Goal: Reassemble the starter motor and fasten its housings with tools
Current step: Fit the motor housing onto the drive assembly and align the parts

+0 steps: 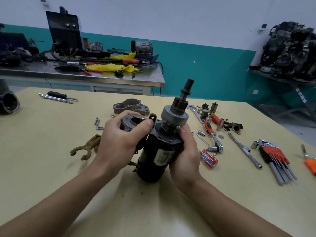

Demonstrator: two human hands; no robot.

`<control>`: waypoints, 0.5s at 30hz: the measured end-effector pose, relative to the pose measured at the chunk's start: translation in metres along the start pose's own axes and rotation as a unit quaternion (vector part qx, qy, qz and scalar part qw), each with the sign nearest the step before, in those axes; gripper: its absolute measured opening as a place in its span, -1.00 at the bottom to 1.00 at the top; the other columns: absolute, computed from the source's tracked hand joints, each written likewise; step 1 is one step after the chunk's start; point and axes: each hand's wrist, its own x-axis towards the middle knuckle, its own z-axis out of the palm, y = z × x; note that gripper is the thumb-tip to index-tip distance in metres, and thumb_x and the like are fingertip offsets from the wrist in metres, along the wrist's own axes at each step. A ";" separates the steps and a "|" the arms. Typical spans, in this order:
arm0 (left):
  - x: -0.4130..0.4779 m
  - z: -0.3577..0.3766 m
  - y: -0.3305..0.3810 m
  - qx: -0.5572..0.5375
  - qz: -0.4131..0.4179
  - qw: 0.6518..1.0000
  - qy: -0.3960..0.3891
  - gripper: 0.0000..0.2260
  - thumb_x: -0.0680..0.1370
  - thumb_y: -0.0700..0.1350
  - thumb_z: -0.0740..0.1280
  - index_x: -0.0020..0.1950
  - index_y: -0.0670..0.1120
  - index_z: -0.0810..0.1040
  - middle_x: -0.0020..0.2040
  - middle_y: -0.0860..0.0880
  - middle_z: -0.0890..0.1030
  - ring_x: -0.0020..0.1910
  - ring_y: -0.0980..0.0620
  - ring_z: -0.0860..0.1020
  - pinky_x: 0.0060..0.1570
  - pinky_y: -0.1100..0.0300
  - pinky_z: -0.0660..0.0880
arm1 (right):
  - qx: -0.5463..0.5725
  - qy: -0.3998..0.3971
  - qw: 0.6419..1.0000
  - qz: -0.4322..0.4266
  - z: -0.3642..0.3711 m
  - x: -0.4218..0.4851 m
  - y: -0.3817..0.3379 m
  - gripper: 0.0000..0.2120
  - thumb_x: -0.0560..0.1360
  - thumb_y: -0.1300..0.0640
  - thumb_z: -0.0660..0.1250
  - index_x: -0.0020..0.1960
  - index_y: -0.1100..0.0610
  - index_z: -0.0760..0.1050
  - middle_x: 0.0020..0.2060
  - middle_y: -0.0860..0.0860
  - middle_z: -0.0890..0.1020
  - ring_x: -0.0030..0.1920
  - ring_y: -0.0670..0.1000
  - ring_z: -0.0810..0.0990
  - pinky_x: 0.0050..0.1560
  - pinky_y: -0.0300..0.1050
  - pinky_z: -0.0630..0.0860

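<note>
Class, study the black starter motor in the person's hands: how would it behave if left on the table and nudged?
Probably heavy for its size: the starter motor is a metal cylinder, gripped by the right hand while the left hand holds its side housing. On its side it would likely roll, being round. Upright it may tip, the shaft rising tall.

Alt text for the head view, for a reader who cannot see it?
Two bare hands hold a black starter motor, shaft pointing up, at a yellow table: the right hand grips its body, the left hand the grey cylinder beside it. A housing lies behind, a fork lever to the left, a ratchet and hex keys to the right.
</note>
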 end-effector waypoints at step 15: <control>0.006 -0.019 -0.007 0.064 0.060 0.995 0.042 -0.82 0.35 0.15 0.39 -0.17 0.08 0.61 -0.30 0.06 0.63 -0.32 -0.02 0.58 -0.30 -0.04 0.51 | -0.055 0.023 0.998 0.004 0.023 0.009 0.017 -0.55 0.36 -0.25 0.13 -0.23 0.01 0.68 -0.22 0.04 0.67 -0.11 0.06 0.57 -0.05 -0.01 0.48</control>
